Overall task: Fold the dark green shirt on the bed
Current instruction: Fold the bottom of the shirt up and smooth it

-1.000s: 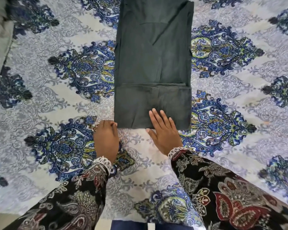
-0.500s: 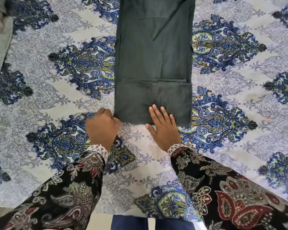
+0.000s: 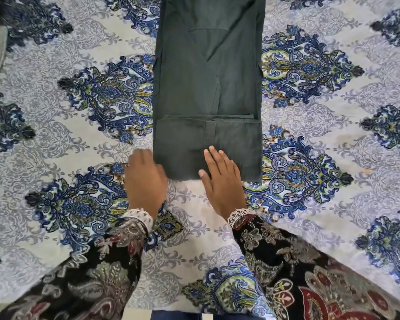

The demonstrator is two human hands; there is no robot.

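**Dark green shirt, part-folded, near edge of bed**

The dark green shirt (image 3: 206, 88) lies as a long narrow panel up the middle of the patterned bedsheet (image 3: 333, 139), its hem already turned up near the bed's near edge. Soft, light cloth, probably limp: best taken at both near corners of the fold. Right hand (image 3: 222, 181) rests flat, fingers spread, on the folded hem. Left hand (image 3: 146, 181), slightly blurred, touches the near-left corner; grip cannot be told. Since a second ago, it has moved up to that corner.
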